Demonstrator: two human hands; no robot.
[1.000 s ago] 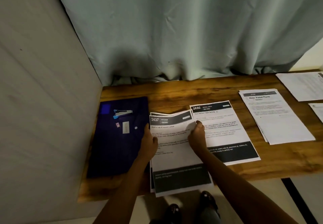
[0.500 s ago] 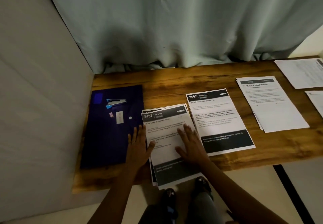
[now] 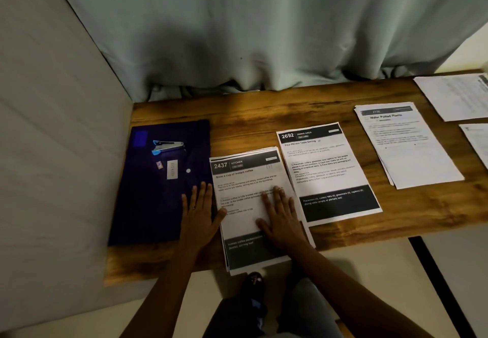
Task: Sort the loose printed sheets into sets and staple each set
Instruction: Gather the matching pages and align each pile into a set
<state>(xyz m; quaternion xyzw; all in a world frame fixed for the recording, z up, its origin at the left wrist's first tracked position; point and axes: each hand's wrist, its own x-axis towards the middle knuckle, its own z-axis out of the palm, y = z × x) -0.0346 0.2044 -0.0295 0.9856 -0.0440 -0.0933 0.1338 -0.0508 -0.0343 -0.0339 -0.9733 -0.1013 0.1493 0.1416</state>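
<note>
A stack of sheets headed "2437 Kitchen" (image 3: 245, 176) lies at the table's front edge and overhangs it a little. My right hand (image 3: 281, 217) presses flat on the middle of this stack, fingers straight. My left hand (image 3: 199, 213) lies flat beside the stack's left edge, partly on the dark blue folder (image 3: 148, 192), thumb touching the paper. To the right lie the "2692 Dining Area" sheet (image 3: 327, 168) and the "Water Potted Plants" stack (image 3: 406, 147). A blue and silver stapler (image 3: 167, 146) rests on the folder's far part.
More sheets (image 3: 456, 97) lie at the far right, with another sheet's edge (image 3: 478, 142) below them. A small staple box (image 3: 172, 169) and a tiny item (image 3: 158, 165) sit on the folder. A wall bounds the wooden table (image 3: 264, 116) on the left, a curtain behind.
Both hands have let go of the curled "2437" sheet they were gripping and now lie flat, the sheet flattened onto its stack. The view has shifted slightly.
</note>
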